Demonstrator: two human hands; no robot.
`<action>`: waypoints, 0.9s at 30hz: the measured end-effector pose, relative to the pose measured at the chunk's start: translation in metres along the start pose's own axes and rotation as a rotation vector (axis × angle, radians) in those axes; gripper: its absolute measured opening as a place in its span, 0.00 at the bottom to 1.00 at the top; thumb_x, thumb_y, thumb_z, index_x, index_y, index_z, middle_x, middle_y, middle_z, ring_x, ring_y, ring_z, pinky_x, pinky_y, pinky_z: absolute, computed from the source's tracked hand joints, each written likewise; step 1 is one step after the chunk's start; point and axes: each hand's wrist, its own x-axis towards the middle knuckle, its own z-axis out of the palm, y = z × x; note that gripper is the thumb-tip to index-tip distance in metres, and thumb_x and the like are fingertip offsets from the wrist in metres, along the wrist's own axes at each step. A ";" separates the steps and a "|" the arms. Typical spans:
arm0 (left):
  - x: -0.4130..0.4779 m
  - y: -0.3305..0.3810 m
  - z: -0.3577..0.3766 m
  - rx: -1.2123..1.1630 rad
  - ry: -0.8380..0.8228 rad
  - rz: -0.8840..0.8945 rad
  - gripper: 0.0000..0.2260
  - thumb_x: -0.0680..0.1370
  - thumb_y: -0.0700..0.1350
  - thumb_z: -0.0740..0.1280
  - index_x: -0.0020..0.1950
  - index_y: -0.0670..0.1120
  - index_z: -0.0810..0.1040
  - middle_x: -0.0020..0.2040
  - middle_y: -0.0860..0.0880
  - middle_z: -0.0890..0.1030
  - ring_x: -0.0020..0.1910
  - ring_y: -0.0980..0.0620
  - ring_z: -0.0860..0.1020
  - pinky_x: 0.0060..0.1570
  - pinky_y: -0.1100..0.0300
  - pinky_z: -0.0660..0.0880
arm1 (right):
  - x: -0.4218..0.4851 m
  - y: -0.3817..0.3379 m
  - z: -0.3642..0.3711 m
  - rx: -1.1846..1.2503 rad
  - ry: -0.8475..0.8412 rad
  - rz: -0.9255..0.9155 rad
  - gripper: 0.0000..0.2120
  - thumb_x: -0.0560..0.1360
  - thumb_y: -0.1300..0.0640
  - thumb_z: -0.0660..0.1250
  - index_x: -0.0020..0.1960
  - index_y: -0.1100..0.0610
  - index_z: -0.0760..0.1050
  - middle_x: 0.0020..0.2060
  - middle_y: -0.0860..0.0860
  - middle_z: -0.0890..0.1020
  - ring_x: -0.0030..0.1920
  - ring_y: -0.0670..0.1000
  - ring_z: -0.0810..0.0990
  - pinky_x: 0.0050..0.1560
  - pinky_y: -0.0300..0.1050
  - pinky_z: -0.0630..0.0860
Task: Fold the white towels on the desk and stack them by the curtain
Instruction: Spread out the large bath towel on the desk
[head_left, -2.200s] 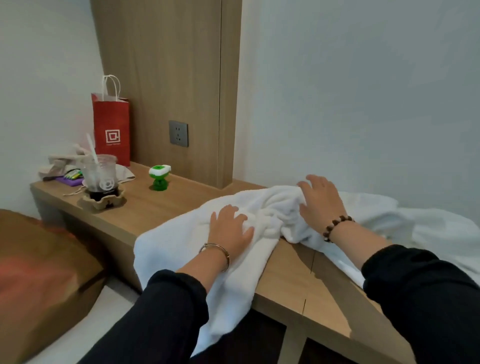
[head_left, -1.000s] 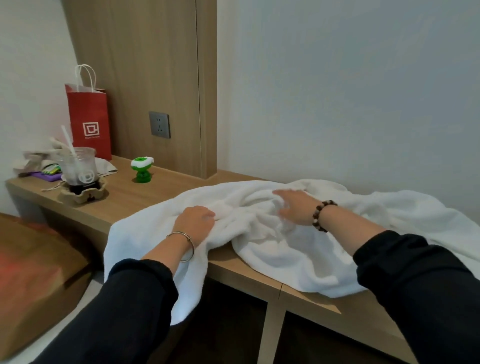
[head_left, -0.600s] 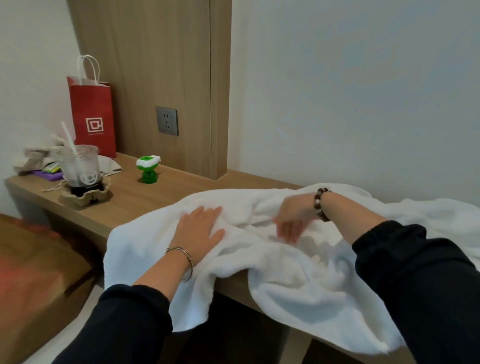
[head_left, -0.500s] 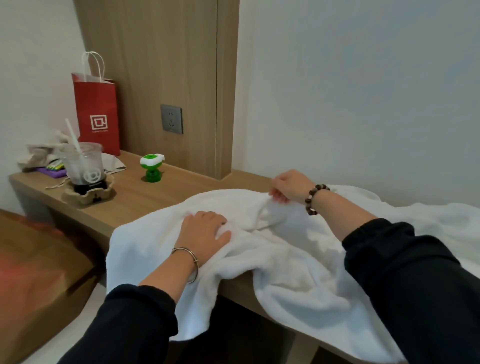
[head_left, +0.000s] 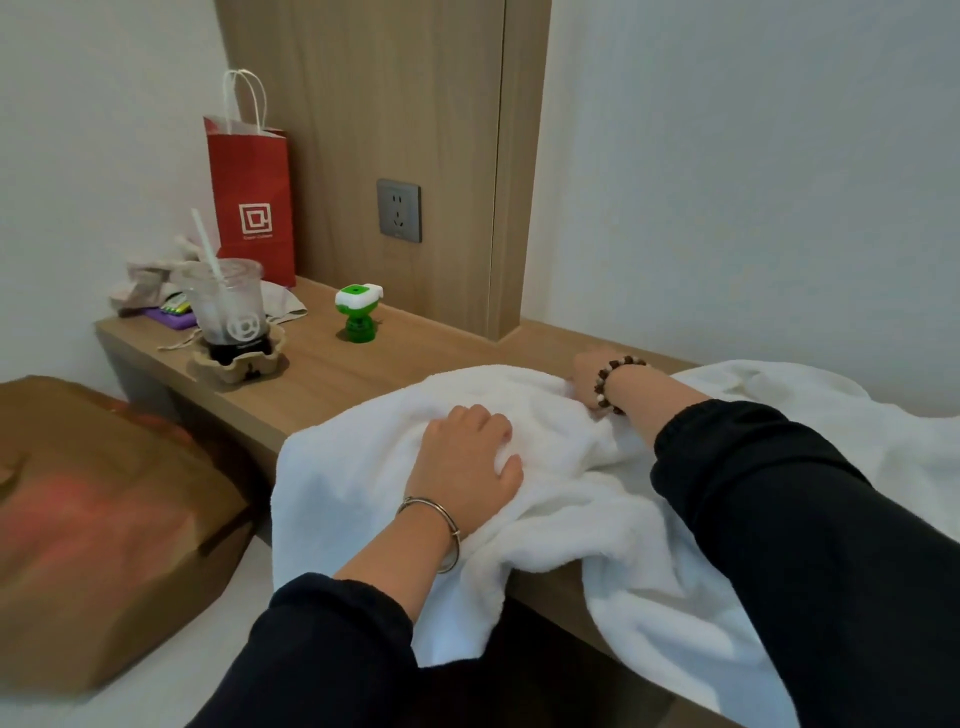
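- The large white terry towel (head_left: 363, 467) is lying crumpled across the light wooden bench (head_left: 363, 374). Its near edge and left corner are hanging over the front lip. More white cloth is trailing off to the right, and it cannot be told whether that is a second towel.
- The left hand (head_left: 467, 462) is resting palm-down on the towel's middle. Its grip is clamping a bunch of cloth under bent fingers, probably to anchor the fabric against sliding off the bench.
- The right hand (head_left: 586, 371), wearing a beaded bracelet (head_left: 613, 382), is reaching to the towel's far edge near the wall. Its grip is apparently pinching that edge, fingertips hidden, likely to draw it out straight for a first fold.
- The towel is looking thick, soft and limp. It is wrinkling in deep ridges and is not yet folded, and no curtain is showing.
- The red paper bag (head_left: 249, 208), the clear plastic cup with a straw (head_left: 228, 306) and the small green-and-white gadget (head_left: 358, 317) are standing well apart from the towel at the bench's left end.
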 end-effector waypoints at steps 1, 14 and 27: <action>0.001 0.000 0.000 0.006 -0.004 0.002 0.15 0.76 0.54 0.60 0.59 0.50 0.73 0.55 0.52 0.73 0.53 0.50 0.69 0.50 0.57 0.63 | -0.001 0.000 -0.003 0.041 0.029 -0.033 0.15 0.73 0.59 0.66 0.60 0.56 0.76 0.61 0.55 0.72 0.62 0.57 0.72 0.55 0.48 0.71; 0.001 0.001 0.004 0.160 -0.035 -0.190 0.31 0.77 0.59 0.52 0.78 0.50 0.48 0.79 0.49 0.42 0.76 0.49 0.39 0.73 0.44 0.39 | 0.002 -0.013 -0.012 0.424 -0.298 -0.091 0.22 0.78 0.41 0.59 0.50 0.59 0.78 0.46 0.54 0.82 0.40 0.52 0.78 0.46 0.43 0.76; -0.002 0.004 0.002 0.160 0.060 -0.239 0.34 0.76 0.57 0.51 0.78 0.50 0.41 0.79 0.48 0.45 0.77 0.48 0.42 0.73 0.43 0.42 | -0.026 -0.036 -0.025 0.489 -0.467 -0.195 0.15 0.75 0.52 0.67 0.55 0.63 0.78 0.52 0.59 0.82 0.50 0.58 0.81 0.55 0.50 0.76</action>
